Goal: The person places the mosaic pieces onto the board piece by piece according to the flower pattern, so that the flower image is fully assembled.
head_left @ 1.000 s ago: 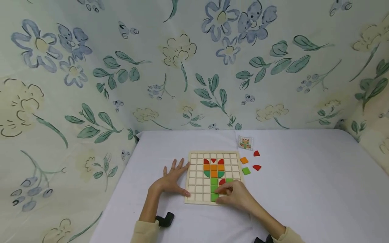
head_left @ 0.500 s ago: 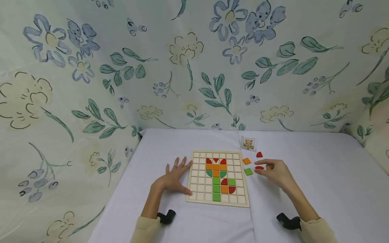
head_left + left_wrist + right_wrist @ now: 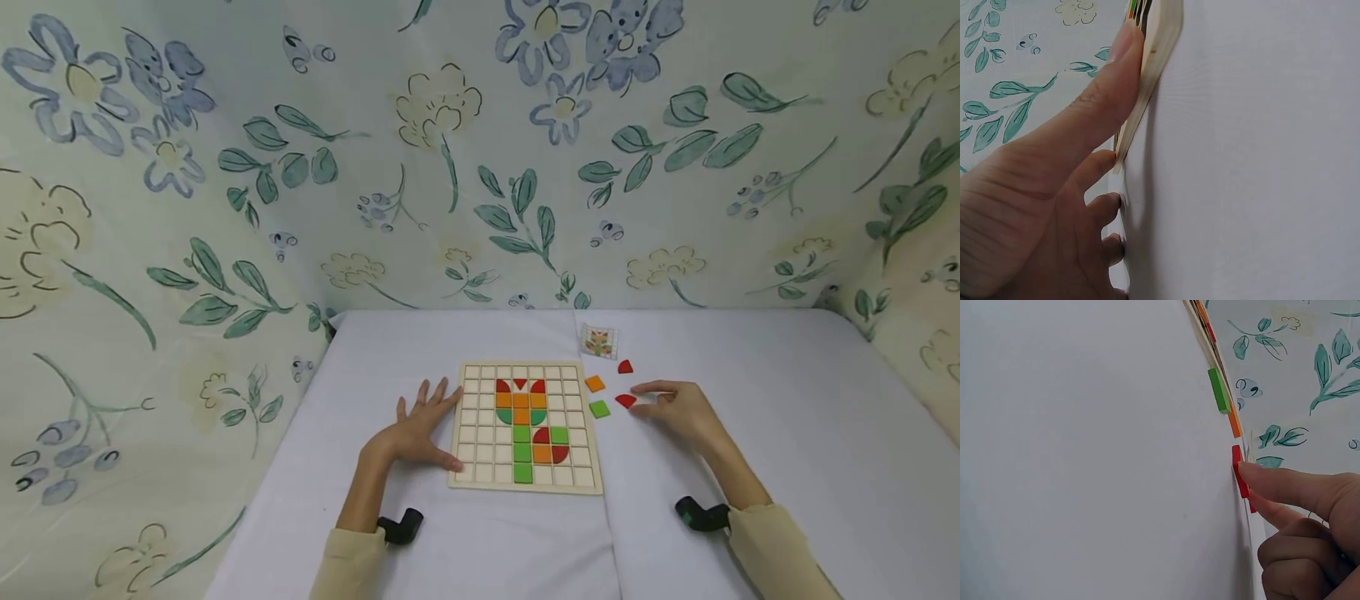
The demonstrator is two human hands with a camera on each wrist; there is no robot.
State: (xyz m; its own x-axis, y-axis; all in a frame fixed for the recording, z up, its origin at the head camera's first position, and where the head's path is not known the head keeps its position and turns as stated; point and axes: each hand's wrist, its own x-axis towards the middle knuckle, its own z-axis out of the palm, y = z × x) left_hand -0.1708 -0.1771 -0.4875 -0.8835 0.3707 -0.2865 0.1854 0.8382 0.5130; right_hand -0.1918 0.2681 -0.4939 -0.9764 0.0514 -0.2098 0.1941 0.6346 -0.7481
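A wooden grid board [image 3: 477, 433] lies on the white table with a pattern of red, orange and green tiles in it. My left hand [image 3: 415, 433] is spread along its left side, thumb on the near corner and fingertips at the left edge. In the left wrist view the thumb [image 3: 1094, 103] presses against the board's rim [image 3: 1159, 56]. To the right of the board, my right hand [image 3: 678, 408] has its thumb and index finger about a red quarter-circle tile [image 3: 625, 402]. The right wrist view shows the thumb touching that red tile [image 3: 1239, 472], the other fingers curled.
Near the board's right side lie an orange square tile [image 3: 595, 383], a green square tile [image 3: 599, 409] and another red quarter-circle tile [image 3: 626, 367]. A small pattern card [image 3: 599, 341] lies behind them. A flowered cloth [image 3: 450, 192] hangs beyond the table.
My right hand has left the board's lower right tiles and come to the loose red tile at the right. The left hand has stayed at the board's left edge.
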